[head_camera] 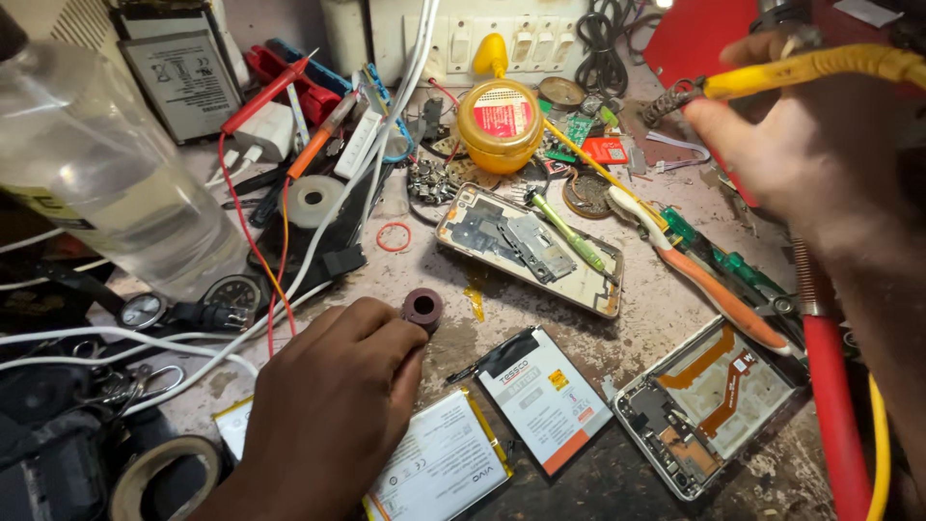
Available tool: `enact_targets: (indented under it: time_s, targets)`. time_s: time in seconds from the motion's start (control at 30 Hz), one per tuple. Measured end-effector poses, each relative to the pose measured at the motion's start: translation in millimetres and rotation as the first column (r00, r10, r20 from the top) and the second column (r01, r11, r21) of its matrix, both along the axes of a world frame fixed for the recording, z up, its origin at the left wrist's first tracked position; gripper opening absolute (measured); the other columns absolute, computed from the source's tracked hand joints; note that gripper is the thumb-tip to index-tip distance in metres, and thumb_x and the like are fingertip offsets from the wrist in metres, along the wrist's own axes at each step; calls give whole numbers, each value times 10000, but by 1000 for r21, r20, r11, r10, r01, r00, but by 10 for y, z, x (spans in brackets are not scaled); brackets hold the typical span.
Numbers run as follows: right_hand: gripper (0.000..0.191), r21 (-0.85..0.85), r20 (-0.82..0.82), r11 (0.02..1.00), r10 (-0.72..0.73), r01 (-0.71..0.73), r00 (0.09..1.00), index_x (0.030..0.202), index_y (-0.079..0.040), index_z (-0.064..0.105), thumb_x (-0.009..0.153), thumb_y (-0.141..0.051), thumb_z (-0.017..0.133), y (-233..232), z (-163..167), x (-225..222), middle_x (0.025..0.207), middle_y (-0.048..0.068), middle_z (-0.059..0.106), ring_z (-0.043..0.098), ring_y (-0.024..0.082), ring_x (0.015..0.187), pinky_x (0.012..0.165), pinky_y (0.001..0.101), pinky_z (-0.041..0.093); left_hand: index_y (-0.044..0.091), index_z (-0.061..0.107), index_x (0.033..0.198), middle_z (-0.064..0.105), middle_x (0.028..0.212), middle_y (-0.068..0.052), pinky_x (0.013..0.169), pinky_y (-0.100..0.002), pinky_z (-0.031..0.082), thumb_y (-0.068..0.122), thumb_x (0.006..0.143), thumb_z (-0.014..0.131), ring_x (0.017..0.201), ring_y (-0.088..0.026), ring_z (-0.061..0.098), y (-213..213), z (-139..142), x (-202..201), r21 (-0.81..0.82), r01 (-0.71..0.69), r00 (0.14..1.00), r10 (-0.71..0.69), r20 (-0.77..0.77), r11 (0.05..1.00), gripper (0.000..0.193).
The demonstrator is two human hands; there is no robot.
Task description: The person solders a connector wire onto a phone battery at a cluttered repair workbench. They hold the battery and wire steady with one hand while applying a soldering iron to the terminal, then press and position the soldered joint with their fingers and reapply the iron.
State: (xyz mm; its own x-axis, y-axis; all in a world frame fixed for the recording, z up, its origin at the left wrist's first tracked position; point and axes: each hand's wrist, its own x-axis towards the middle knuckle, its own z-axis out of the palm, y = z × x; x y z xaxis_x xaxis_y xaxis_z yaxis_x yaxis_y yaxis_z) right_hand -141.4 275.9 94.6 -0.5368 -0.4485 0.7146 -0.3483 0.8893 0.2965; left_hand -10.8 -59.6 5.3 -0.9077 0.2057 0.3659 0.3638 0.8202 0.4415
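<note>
My left hand [328,405] rests on the bench at the lower left, its fingertips pinching a small dark-red ring-shaped spool [422,308]. My right hand [820,145] is raised at the upper right, gripping a soldering iron with a yellow handle [820,66] whose dark tip [666,101] points left. Between the hands lies an opened phone body [526,249] with bare metal shields. A second opened phone frame with orange flex cables [709,405] lies at the lower right. Two flat phone batteries [545,397] [434,468] lie in front of me.
A yellow round jar with a red label [500,121] stands at the back. A clear plastic bottle [106,164] lies at the left. Multimeter probes [270,92], white cables [376,164], orange-handled pliers [719,289], a green screwdriver [569,234], a tape roll [159,473] and a switchboard [502,34] crowd the bench.
</note>
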Motion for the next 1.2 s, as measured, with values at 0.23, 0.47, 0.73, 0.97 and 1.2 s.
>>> enact_targets:
  time_s: [0.23,0.47,0.73,0.97,1.2]
  targets:
    - [682,-691,486,686,207,228,849,1393,15,413,864,-179,796,-16,-437,744,1211,76,634,705,165,946,724,305,578,86,748,1056,699,1060,-82,776,-427,532,106,764,705,913,-299,683,-40,-33,44,-67,76,994,-82,-78,995,295]
    - [661,-196,677,954,298,-226,673,1303,-160,704,761,-492,886,-101,-800,1614,1303,92,663,644,265,1179,965,400,506,154,749,1074,716,1040,-26,786,-412,536,234,889,727,950,-271,698,-80,-69,91,-22,31,999,-31,-14,999,203]
    - [550,-216,743,968,249,-130,621,1293,-170,688,798,-389,789,152,-790,1626,1231,50,690,634,238,1150,989,404,497,125,752,1121,690,1021,-77,739,-446,533,210,900,687,903,-316,688,127,-35,188,-8,73,996,-73,57,997,245]
    - [545,-118,836,984,171,-134,521,1359,-271,765,841,-425,841,38,-767,1339,1252,48,691,635,182,1067,809,316,585,157,773,1120,684,978,-96,790,-453,530,160,880,660,945,-327,678,132,-32,131,103,73,975,-92,201,992,265]
    - [248,-418,858,884,309,208,411,1054,-140,717,835,-184,826,-47,-840,1366,957,14,692,703,166,859,750,303,597,148,781,1044,694,1015,-99,790,-468,523,172,872,655,957,-342,677,208,24,86,136,43,978,-69,198,990,215]
